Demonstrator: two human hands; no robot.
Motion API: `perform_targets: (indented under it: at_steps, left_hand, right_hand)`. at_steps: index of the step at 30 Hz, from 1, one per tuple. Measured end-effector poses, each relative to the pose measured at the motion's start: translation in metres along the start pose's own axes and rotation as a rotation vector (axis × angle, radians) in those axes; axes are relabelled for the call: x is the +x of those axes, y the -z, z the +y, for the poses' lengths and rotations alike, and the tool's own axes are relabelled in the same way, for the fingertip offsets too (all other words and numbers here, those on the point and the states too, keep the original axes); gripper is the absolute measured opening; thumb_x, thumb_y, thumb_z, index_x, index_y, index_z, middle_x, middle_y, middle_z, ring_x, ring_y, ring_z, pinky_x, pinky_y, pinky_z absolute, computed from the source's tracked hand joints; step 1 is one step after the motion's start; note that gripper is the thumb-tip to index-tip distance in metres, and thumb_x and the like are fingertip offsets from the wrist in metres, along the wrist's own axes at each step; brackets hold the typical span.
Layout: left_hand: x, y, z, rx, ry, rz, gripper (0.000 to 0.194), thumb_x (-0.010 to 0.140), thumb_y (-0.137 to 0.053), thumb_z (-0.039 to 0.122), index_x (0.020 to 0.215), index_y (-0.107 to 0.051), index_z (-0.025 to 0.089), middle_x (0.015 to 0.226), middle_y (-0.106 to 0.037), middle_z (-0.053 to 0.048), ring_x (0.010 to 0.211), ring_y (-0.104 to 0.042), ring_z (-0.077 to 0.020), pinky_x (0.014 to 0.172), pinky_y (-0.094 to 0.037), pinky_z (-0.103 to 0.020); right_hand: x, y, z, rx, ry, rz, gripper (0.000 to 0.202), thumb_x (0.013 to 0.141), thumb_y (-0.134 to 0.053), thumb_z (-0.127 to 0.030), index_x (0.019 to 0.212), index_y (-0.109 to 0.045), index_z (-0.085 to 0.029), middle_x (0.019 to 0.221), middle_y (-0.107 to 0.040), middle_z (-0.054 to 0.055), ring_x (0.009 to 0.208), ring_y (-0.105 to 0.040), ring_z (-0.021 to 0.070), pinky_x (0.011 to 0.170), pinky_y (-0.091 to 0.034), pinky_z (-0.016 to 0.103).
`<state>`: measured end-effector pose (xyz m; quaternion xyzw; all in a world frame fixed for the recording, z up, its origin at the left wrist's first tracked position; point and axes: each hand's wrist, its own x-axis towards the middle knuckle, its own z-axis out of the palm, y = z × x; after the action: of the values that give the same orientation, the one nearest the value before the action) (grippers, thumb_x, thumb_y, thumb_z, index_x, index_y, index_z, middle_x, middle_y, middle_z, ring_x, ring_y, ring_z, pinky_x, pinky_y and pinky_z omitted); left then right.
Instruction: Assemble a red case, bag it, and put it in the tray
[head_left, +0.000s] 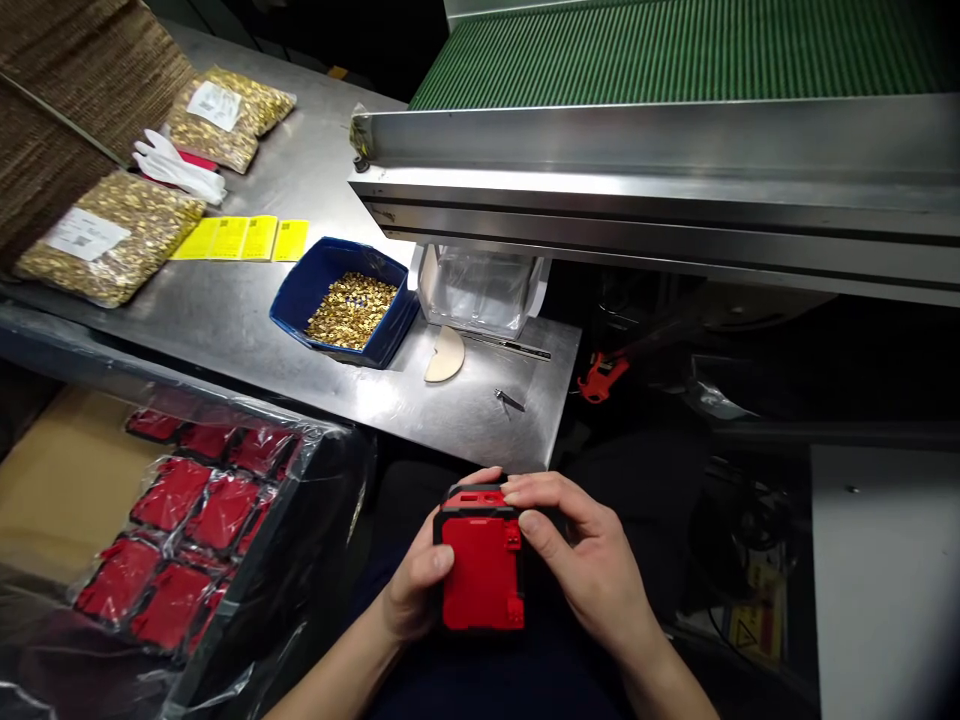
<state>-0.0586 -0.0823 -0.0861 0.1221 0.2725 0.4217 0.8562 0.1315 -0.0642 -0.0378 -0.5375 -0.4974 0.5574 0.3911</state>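
Red, blocky plastic case with black edging [482, 575]: held at the lower centre of the frame, broad red face toward the viewer, apart from the grey metal worktop [232, 300].
Left grip [416, 580]: wrapped around the left side of the case, thumb on the front edge.
Right grip [589, 550]: narrow, thumb and fingertips at the upper right corner of the case; cannot tell whether a small part is pinched there.
Step in hand: judged to be handwork at that corner, a fitting or a check, steadied from the left.
Next move: judged to call for a firm left hold and fine, light fingertip control on the right.
Angular blue plastic bin [330, 258]: on the worktop, left of centre, holding loose gold-coloured metal pieces [352, 312]; possibly a supply for the work.
Red, black-edged cases under clear film [169, 610]: packed in rows at lower left, similar in look to the one held.
White printed labels [88, 233]: on two clear bags of gold-coloured pieces [142, 265], upper left; print too small to read.
Bright yellow paper cards [259, 238]: in a row above the bin, marked with dark square codes; wording illegible.
Yellow sticker [763, 608]: at lower right, bearing a warning triangle; words unreadable.
Brand: none legible.
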Motion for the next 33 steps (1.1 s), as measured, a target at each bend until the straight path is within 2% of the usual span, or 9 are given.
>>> perform_targets:
  at_steps: [4,7,10,15,20,25,33]
  left_hand:
    - [-0.002,0.000,0.013,0.327,-0.047,-0.153,0.081,0.080,-0.084,0.031,0.153,-0.050,0.031,0.149,-0.061,-0.010,0.134,-0.060,-0.0319,0.114,-0.047,-0.039]
    - [-0.004,-0.005,0.022,0.532,-0.130,-0.158,0.085,0.080,-0.086,0.031,0.155,-0.047,0.033,0.157,-0.053,-0.010,0.146,-0.048,-0.0339,0.123,-0.036,-0.043]
    - [-0.006,-0.011,0.026,0.664,-0.199,-0.152,0.088,0.081,-0.086,0.035,0.157,-0.043,0.034,0.159,-0.050,-0.011,0.146,-0.047,-0.0361,0.123,-0.037,-0.046]
    - [-0.008,-0.019,0.025,0.871,-0.321,-0.146,0.086,0.079,-0.087,0.033,0.155,-0.047,0.030,0.158,-0.050,-0.014,0.145,-0.046,-0.0404,0.123,-0.036,-0.052]
    - [-0.009,-0.027,0.028,0.915,-0.349,-0.132,0.082,0.082,-0.085,0.029,0.155,-0.048,0.031,0.156,-0.053,-0.014,0.145,-0.047,-0.0409,0.122,-0.038,-0.055]
    - [-0.008,-0.028,0.028,0.900,-0.330,-0.120,0.082,0.081,-0.086,0.029,0.154,-0.050,0.030,0.155,-0.054,-0.015,0.143,-0.048,-0.0417,0.122,-0.038,-0.057]
    - [-0.006,-0.025,0.027,0.895,-0.290,-0.107,0.082,0.081,-0.086,0.035,0.154,-0.048,0.034,0.156,-0.052,-0.011,0.143,-0.049,-0.0381,0.123,-0.038,-0.049]
  right_hand:
    - [-0.006,0.003,-0.004,-0.089,0.098,0.066,0.012,0.097,-0.071,-0.025,0.106,-0.076,-0.032,0.119,-0.070,0.002,0.115,-0.067,0.0218,0.100,-0.053,0.035]
    - [-0.016,0.004,-0.005,-0.166,0.225,0.077,0.022,0.097,-0.070,-0.019,0.113,-0.075,-0.034,0.113,-0.072,0.002,0.109,-0.068,0.0219,0.096,-0.056,0.037]
    - [-0.025,0.002,-0.004,-0.161,0.315,0.095,0.031,0.096,-0.072,-0.018,0.124,-0.071,-0.033,0.108,-0.074,0.003,0.103,-0.070,0.0231,0.090,-0.058,0.038]
    - [-0.033,-0.003,0.001,-0.074,0.309,0.200,0.026,0.097,-0.070,-0.018,0.119,-0.072,-0.032,0.106,-0.074,0.004,0.100,-0.071,0.0239,0.087,-0.059,0.038]
    - [-0.035,-0.001,0.004,-0.035,0.310,0.220,0.021,0.097,-0.071,-0.019,0.114,-0.073,-0.032,0.102,-0.073,0.004,0.097,-0.071,0.0232,0.084,-0.059,0.037]
    - [-0.035,0.002,0.006,-0.009,0.272,0.193,0.019,0.097,-0.071,-0.022,0.113,-0.073,-0.032,0.100,-0.072,0.004,0.096,-0.070,0.0233,0.085,-0.058,0.037]
    - [-0.030,0.001,0.009,0.020,0.215,0.175,0.015,0.099,-0.070,-0.027,0.112,-0.072,-0.033,0.102,-0.071,0.002,0.098,-0.068,0.0205,0.087,-0.055,0.033]
